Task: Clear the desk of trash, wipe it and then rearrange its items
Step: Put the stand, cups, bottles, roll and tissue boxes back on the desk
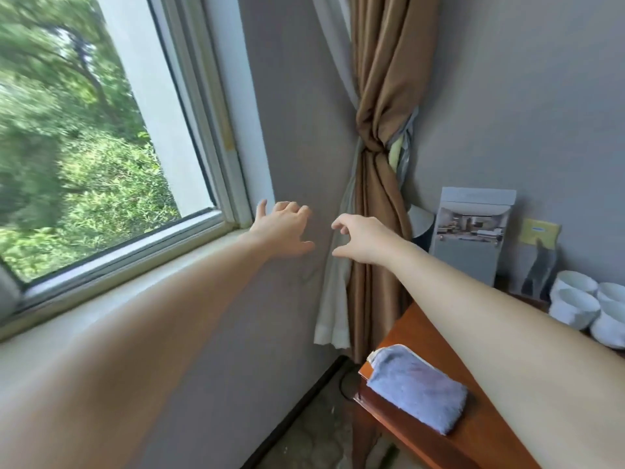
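Observation:
Both my arms stretch out toward the grey wall beside the window. My left hand (283, 231) hovers near the window's lower right corner, fingers loosely curled, holding nothing. My right hand (359, 239) is just to its right, in front of the tied brown curtain (382, 137), fingers loosely bent and empty. At the lower right is the wooden desk (480, 431). A folded blue-grey cloth (417, 387) lies on its near left corner. Several white cups (590, 306) stand at the desk's back right, and a printed card (470, 231) leans against the wall.
A window (88, 137) with a pale sill (111, 292) fills the left. A white sheer curtain (333, 299) hangs beside the brown one. A yellow card (539, 233) leans by the cups. A dark baseboard and patterned floor (311, 438) lie below.

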Demonstrator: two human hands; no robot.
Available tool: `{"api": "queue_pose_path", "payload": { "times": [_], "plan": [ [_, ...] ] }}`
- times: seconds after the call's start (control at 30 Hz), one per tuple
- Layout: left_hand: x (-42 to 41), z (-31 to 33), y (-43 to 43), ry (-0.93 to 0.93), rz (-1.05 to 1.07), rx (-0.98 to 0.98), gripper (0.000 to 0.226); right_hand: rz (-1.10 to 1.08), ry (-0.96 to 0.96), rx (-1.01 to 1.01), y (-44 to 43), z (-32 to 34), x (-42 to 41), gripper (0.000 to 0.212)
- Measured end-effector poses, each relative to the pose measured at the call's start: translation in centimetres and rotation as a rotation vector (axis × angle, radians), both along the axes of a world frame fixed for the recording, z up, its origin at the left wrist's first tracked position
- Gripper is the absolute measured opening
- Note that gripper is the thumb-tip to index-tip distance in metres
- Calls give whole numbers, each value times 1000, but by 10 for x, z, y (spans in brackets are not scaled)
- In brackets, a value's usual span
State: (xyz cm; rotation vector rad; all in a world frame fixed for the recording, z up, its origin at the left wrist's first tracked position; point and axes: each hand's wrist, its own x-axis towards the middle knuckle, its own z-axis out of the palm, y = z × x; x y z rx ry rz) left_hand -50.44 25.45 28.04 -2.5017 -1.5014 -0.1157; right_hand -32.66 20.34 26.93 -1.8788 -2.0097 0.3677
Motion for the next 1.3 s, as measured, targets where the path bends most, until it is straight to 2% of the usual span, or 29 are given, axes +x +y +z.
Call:
{"api": "queue_pose_path", "payload": {
  "times": [0.2, 0.47, 0.87, 1.3],
  "plan": [
    [-78, 9, -4, -18, 167, 17, 66, 160, 3, -24, 32, 5, -72, 57],
    [-172, -8, -65, -65, 556, -38, 65, 490, -17, -32, 46, -2, -168, 54],
    [-329, -11, -210, -166, 1108, -8, 64, 999, -1, -83, -23, -10, -355, 57],
    [-534, 5, -330, -343, 1483, 131, 59, 1246, 138, -93, -109, 2, -587, 72]
  ]
}}
